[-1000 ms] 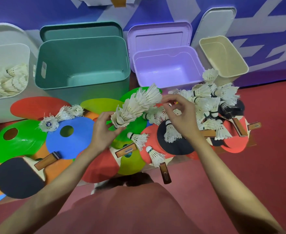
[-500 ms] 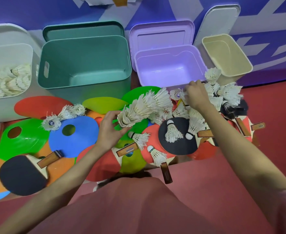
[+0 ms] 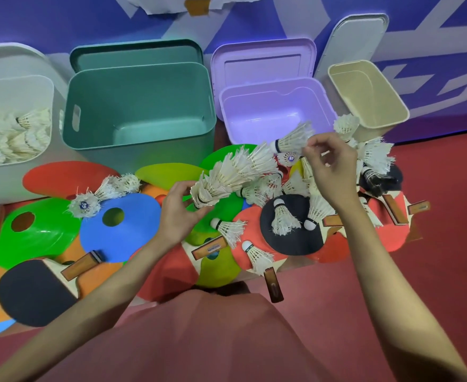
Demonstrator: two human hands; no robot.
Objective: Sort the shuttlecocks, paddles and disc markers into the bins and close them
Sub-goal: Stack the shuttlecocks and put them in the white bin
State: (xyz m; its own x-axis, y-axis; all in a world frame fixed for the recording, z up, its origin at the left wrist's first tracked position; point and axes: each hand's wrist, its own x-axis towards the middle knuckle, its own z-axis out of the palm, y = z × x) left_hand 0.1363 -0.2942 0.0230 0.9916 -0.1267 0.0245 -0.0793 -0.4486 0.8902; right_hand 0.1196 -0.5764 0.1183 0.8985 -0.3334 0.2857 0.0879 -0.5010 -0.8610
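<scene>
Your left hand sits at the centre of the frame, its fingers curled round the cork end of a nested stack of shuttlecocks that slants up toward the right. Held by its base, the stack offers its open feathered end to receive another. Your right hand, right of centre, pinches a single shuttlecock by its feather skirt, cork pointing left toward that open end, with a small gap between the two. This looks like the step of nesting loose birds into one stack before binning them.

More loose shuttlecocks lie heaped at the right, and a few rest on a black paddle below your right hand. Coloured disc markers and other paddles overlap across the lower left and centre.

Along the top stand four open bins with lids propped behind: a white bin at upper left already holding shuttlecocks, then a teal bin, a purple bin and a cream bin, all three showing bare floors. The white bin is well apart from both hands, past the teal one. The path leftward above the markers looks open, though the teal bin's tall front wall stands near that route. Most of the sorting appears undone.
</scene>
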